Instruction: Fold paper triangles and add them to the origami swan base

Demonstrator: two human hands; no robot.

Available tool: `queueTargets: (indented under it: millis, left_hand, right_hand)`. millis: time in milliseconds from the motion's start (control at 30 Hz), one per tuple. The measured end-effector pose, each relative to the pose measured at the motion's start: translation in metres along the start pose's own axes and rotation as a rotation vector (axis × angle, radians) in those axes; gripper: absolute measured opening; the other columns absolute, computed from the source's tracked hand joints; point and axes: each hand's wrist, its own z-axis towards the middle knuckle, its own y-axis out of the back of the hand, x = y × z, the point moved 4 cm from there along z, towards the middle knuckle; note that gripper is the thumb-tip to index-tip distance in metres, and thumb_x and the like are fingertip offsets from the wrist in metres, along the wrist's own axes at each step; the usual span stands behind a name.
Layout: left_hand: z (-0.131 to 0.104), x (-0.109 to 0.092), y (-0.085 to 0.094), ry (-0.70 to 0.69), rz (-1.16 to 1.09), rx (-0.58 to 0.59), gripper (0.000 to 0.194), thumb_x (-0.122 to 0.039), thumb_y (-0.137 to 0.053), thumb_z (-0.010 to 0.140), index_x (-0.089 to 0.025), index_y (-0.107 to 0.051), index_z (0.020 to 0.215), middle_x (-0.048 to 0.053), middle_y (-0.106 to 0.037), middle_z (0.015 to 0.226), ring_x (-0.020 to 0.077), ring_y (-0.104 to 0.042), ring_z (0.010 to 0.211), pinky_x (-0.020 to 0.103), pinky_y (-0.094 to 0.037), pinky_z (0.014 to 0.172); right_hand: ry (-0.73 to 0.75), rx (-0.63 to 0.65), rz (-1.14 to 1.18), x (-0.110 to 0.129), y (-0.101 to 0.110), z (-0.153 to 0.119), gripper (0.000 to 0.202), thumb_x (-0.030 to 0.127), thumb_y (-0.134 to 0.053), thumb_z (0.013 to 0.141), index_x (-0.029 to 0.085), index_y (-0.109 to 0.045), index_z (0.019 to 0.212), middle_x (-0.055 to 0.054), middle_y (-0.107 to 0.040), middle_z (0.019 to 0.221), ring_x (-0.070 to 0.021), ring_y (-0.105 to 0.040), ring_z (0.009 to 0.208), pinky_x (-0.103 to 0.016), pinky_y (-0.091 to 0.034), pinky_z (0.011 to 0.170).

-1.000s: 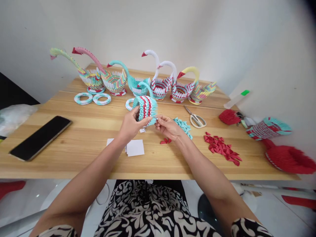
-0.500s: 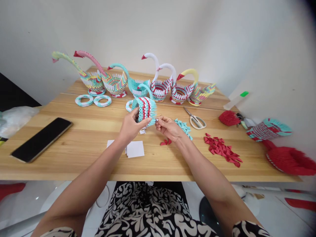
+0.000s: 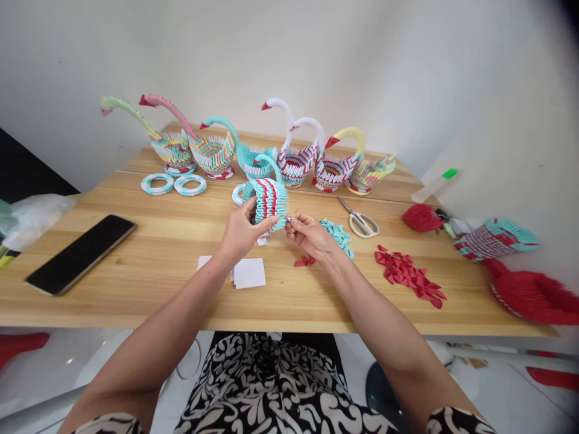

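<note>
My left hand (image 3: 246,228) grips a round body of folded paper pieces (image 3: 271,202), striped turquoise, white and red, with its spiky rim turned to the right. At that rim, my right hand (image 3: 310,232) pinches a small white folded paper piece (image 3: 288,219), mostly hidden by the fingertips. Just right of this hand lies a pile of turquoise paper triangles (image 3: 340,235). A few red triangles (image 3: 304,261) lie below it. White paper sheets (image 3: 249,273) rest on the table near my left forearm.
Several paper swans (image 3: 212,154) line the back of the wooden table (image 3: 158,253). Paper rings (image 3: 157,184) and a phone (image 3: 81,253) lie left. Scissors (image 3: 362,223), a heap of red triangles (image 3: 409,274), a red paper swan (image 3: 529,292) and a turquoise-red paper body (image 3: 495,239) lie right.
The whole view has shifted slightly. Both hands stay at the rim of the striped paper body, with almost no visible movement.
</note>
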Motion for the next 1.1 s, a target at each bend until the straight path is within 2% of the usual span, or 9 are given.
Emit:
queueTargets:
  millis: [333, 767, 1100]
  left_hand:
    - [0.003, 0.003, 0.000, 0.012, 0.028, 0.046, 0.042, -0.035, -0.078, 0.069, -0.016, -0.062, 0.102, 0.005, -0.069, 0.093, 0.0191, -0.063, 0.083, 0.028, -0.051, 0.075]
    - [0.003, 0.010, 0.003, 0.058, 0.072, 0.002, 0.047, -0.032, -0.074, 0.066, -0.015, -0.057, 0.107, 0.005, -0.067, 0.095, 0.0206, -0.062, 0.084, 0.031, -0.049, 0.078]
    - [0.001, 0.007, 0.003, 0.089, 0.012, -0.036, 0.041, -0.034, -0.074, 0.066, -0.015, -0.059, 0.099, 0.003, -0.065, 0.090, 0.0191, -0.060, 0.081, 0.029, -0.046, 0.074]
  right_hand:
    - [0.028, -0.037, 0.018, 0.002, 0.000, 0.001, 0.041, 0.040, -0.092, 0.052, 0.017, -0.062, 0.066, 0.004, -0.056, 0.063, -0.0066, -0.047, 0.058, -0.021, -0.038, 0.056]
    - [0.032, -0.076, 0.081, 0.003, 0.002, 0.001, 0.037, 0.036, -0.094, 0.050, 0.017, -0.068, 0.069, 0.004, -0.061, 0.065, -0.0055, -0.050, 0.058, -0.019, -0.041, 0.055]
    - [0.033, -0.012, 0.083, 0.000, -0.001, 0.000, 0.032, 0.034, -0.091, 0.058, 0.016, -0.068, 0.069, 0.003, -0.060, 0.065, -0.0053, -0.049, 0.057, -0.019, -0.041, 0.056]
